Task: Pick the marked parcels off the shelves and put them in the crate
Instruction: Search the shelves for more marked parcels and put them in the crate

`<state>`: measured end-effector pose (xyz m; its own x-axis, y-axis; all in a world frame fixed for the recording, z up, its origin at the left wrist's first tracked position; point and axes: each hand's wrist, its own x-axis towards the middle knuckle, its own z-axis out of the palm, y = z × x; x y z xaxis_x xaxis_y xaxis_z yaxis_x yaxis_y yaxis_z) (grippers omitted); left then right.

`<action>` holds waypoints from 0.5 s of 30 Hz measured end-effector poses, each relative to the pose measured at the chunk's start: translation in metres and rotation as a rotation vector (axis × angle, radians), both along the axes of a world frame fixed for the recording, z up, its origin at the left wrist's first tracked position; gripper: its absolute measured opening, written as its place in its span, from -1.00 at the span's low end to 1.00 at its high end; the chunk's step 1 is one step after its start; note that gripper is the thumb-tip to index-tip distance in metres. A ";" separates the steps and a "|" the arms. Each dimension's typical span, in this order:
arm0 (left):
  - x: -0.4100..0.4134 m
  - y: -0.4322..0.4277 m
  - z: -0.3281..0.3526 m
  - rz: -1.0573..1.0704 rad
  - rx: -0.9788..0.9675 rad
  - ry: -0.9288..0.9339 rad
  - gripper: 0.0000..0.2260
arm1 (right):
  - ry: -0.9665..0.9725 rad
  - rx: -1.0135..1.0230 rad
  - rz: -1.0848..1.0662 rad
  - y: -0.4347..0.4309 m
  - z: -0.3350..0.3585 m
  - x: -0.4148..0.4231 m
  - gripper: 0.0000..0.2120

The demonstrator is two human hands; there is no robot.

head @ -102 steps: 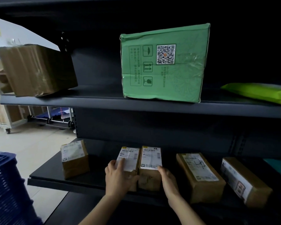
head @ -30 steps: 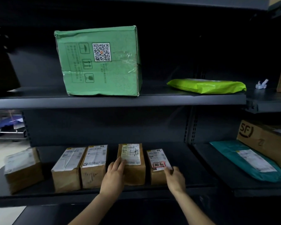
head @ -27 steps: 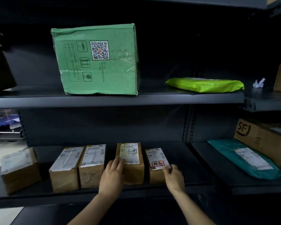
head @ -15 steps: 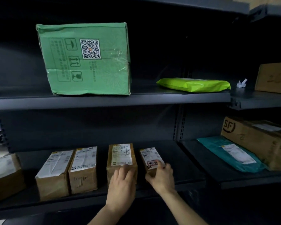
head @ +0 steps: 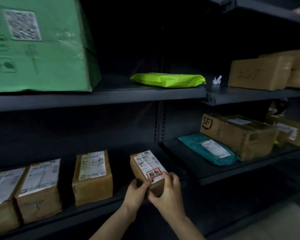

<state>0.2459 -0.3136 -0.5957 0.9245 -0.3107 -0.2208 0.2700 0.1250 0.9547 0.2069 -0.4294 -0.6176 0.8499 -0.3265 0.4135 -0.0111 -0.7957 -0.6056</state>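
Note:
A small brown parcel (head: pixel 146 166) with a white label and a red-framed handwritten mark sits at the front of the lower shelf (head: pixel 100 207). My left hand (head: pixel 137 192) grips its near left corner. My right hand (head: pixel 168 191) wraps round its near right end, thumb on top by the red mark. Left of it stand three more brown parcels with white labels: one (head: pixel 92 175) close by, two (head: pixel 39 189) further left. No crate is in view.
The upper shelf (head: pixel 97 97) holds a large green box (head: pixel 40 47), a lime mailer bag (head: pixel 168 79) and brown cartons (head: pixel 260 71). To the right lie a teal mailer (head: pixel 210 148) and an SF carton (head: pixel 239 134). Pale floor shows at the bottom right.
My left hand left the third parcel and joined my right hand on the red-marked parcel, which has slid forward and apart from its neighbour. The view has moved right and closer.

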 end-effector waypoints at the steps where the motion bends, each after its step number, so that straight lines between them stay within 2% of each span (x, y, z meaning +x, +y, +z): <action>1: 0.003 -0.008 -0.002 -0.004 -0.007 0.007 -0.68 | 0.011 0.008 0.023 -0.009 -0.001 -0.003 -0.27; 5: 0.011 -0.044 -0.006 0.101 -0.013 -0.058 -0.78 | 0.038 0.057 0.070 -0.073 0.000 -0.008 -0.33; 10: 0.022 -0.095 -0.007 0.156 0.006 -0.134 -0.83 | 0.023 -0.028 -0.126 -0.189 0.011 0.006 -0.50; 12: 0.026 -0.119 -0.006 0.174 0.022 -0.150 -0.76 | 0.027 -0.106 -0.180 -0.233 0.014 0.021 -0.55; 15: 0.034 -0.152 -0.006 0.215 0.053 -0.149 -0.55 | 0.112 -0.240 -0.207 -0.286 0.019 0.046 -0.59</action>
